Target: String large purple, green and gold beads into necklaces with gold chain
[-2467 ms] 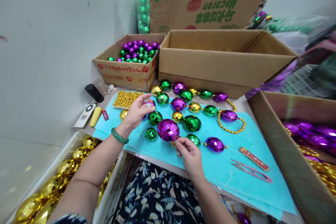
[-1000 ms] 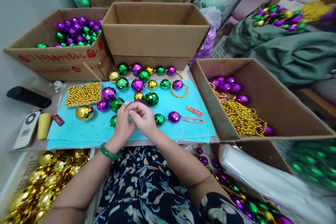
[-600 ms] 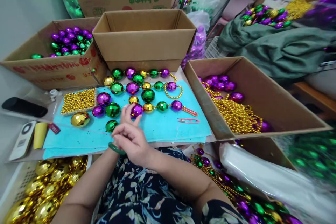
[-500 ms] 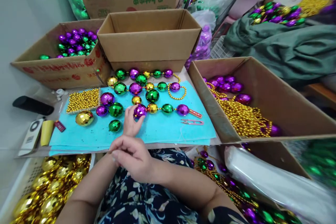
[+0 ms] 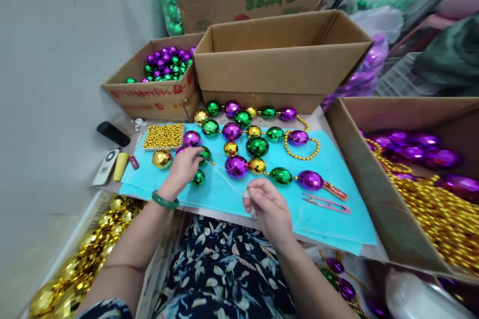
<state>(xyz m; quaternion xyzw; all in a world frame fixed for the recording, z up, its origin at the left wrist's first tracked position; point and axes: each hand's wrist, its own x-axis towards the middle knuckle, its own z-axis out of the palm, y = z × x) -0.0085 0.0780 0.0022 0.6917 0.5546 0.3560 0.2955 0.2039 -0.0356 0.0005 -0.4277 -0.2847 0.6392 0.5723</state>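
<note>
My left hand (image 5: 183,172), with a green bangle on its wrist, is pinched closed at a large green bead (image 5: 205,155), in front of part of it. A thin clear string (image 5: 228,179) runs from its fingertips, past a small gold bead (image 5: 213,163), to my right hand (image 5: 269,209). That hand is closed on the string, with something white at the fingertips. Just beyond it lies a strand of big faceted beads, including a purple bead (image 5: 236,166) and a green bead (image 5: 280,175). Loose around my left hand are a gold bead (image 5: 161,158) and a smaller green one (image 5: 198,177).
A tray of small gold beads (image 5: 163,136) sits on the blue sheet (image 5: 299,219). Pink thread snips (image 5: 325,203) lie at the right. Cardboard boxes (image 5: 280,72) stand behind and on both sides. A crate of gold beads (image 5: 93,239) is below left.
My hands, earlier close together near my lap and the strand, are now apart with string stretched between them. The view has turned left, shifting the table rightward.
</note>
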